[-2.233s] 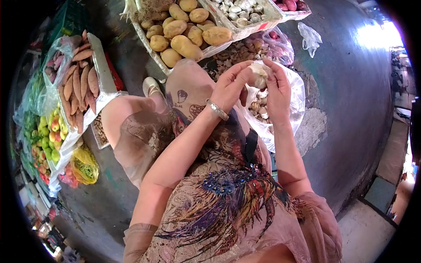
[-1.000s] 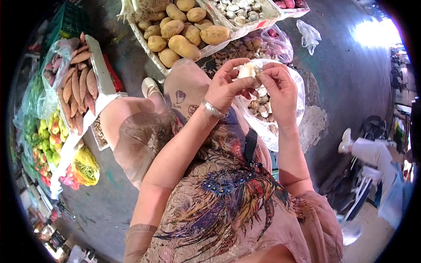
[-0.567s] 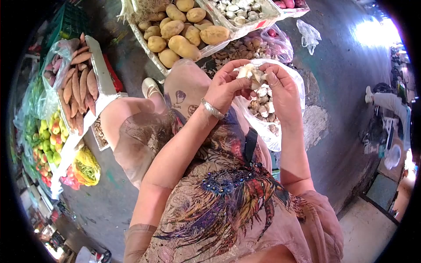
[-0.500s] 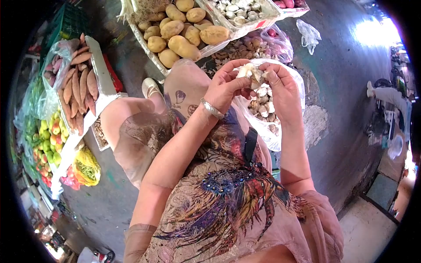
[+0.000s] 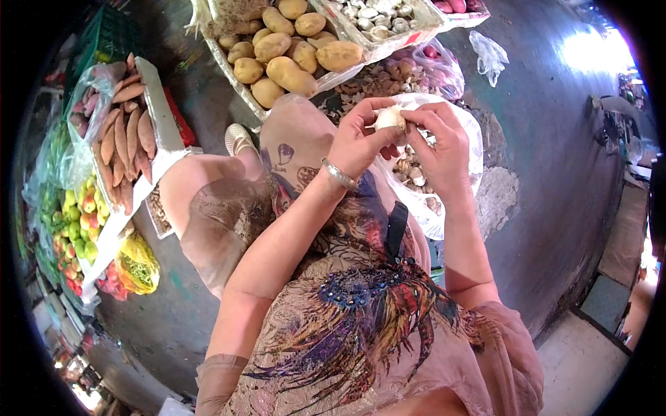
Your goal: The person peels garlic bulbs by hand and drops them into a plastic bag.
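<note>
A pale garlic bulb point(image 5: 390, 119) is held up over my lap. My left hand point(image 5: 359, 139) grips it between thumb and fingers, closed around its left side. From the other side, the bent thumb and fingertips of my right hand point(image 5: 442, 142) pinch at the bulb's right edge; whether loose skin is between them is too small to tell. Under both hands lies a white plastic bag point(image 5: 472, 128), partly hidden by them. Garlic bulbs point(image 5: 416, 175) with whitish and brownish skins show inside it.
A box of potatoes point(image 5: 291, 73) stands ahead of my knee, beside a box of white bulbs point(image 5: 374, 17). Dry peelings point(image 5: 371, 83) lie behind the bag. Sweet potatoes point(image 5: 125, 135) and apples point(image 5: 80, 225) are on the left. A crumpled clear bag point(image 5: 488, 57) rests on the floor.
The garlic bulb now looks smoother and rounder, with less ragged skin showing. My right hand's fingers have shifted left over the bag and bent closer to the bulb.
</note>
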`<state>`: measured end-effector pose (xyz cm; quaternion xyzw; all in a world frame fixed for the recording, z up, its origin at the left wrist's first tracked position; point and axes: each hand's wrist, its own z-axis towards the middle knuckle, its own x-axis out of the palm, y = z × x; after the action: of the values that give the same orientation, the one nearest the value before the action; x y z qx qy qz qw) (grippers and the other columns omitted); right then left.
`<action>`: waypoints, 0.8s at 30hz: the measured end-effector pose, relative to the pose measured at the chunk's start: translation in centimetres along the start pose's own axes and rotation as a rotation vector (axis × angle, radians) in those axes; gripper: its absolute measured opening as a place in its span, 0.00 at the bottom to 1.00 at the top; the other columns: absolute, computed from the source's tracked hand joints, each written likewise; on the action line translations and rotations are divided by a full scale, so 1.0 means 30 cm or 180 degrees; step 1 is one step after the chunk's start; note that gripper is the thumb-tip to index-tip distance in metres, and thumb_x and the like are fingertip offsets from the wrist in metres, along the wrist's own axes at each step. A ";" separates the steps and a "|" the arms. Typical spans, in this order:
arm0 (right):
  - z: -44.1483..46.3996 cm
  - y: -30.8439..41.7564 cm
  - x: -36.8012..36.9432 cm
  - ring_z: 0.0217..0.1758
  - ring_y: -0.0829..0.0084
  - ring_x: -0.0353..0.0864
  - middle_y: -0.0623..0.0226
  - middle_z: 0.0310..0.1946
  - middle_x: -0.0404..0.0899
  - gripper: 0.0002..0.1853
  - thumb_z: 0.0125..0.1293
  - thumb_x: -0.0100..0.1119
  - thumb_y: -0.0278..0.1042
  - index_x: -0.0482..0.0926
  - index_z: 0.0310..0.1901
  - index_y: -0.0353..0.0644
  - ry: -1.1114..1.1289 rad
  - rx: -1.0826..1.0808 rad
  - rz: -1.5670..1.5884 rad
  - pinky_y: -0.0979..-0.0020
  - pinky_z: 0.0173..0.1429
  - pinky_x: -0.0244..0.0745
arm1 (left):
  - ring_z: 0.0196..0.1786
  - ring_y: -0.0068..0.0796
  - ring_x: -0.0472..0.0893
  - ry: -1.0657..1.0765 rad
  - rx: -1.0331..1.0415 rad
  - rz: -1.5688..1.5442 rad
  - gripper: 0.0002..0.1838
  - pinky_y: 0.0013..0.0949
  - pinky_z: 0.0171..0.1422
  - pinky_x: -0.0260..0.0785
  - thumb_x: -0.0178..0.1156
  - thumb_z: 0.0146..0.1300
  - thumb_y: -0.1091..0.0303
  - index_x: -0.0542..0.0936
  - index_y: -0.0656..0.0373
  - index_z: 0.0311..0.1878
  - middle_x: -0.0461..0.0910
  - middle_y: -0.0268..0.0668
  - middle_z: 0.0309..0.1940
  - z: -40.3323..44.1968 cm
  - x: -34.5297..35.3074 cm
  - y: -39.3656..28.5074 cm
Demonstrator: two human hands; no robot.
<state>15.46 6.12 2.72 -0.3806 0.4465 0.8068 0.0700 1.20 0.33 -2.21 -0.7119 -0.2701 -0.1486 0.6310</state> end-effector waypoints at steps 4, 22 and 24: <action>0.013 -0.004 -0.006 0.37 0.60 0.77 0.61 0.33 0.75 0.06 0.55 0.61 0.25 0.79 0.36 0.38 0.0089 -0.0163 -0.0032 0.65 0.42 0.72 | 0.29 0.21 0.78 -0.0122 -0.0136 0.0114 0.18 0.25 0.32 0.72 0.62 0.59 0.73 0.73 0.60 0.53 0.79 0.33 0.33 -0.005 0.007 -0.013; -0.007 -0.102 0.026 0.33 0.83 0.73 0.74 0.31 0.76 0.03 0.62 0.55 0.24 0.76 0.37 0.38 -0.0118 0.1244 0.2580 0.80 0.40 0.69 | 0.32 0.24 0.79 0.0038 -0.0146 -0.0044 0.20 0.27 0.33 0.74 0.57 0.57 0.75 0.73 0.60 0.55 0.80 0.35 0.38 0.002 -0.001 -0.014; -0.007 -0.110 0.023 0.33 0.83 0.74 0.74 0.32 0.76 0.03 0.62 0.55 0.24 0.76 0.37 0.37 -0.0194 0.1410 0.2994 0.80 0.41 0.69 | 0.33 0.24 0.80 0.0044 -0.0173 -0.0105 0.20 0.28 0.33 0.74 0.57 0.58 0.75 0.72 0.59 0.56 0.80 0.35 0.40 0.002 -0.004 -0.012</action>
<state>16.60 7.75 -0.03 -0.0913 0.7270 0.6479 -0.2082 0.89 0.39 -2.00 -0.7232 -0.2732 -0.1711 0.6107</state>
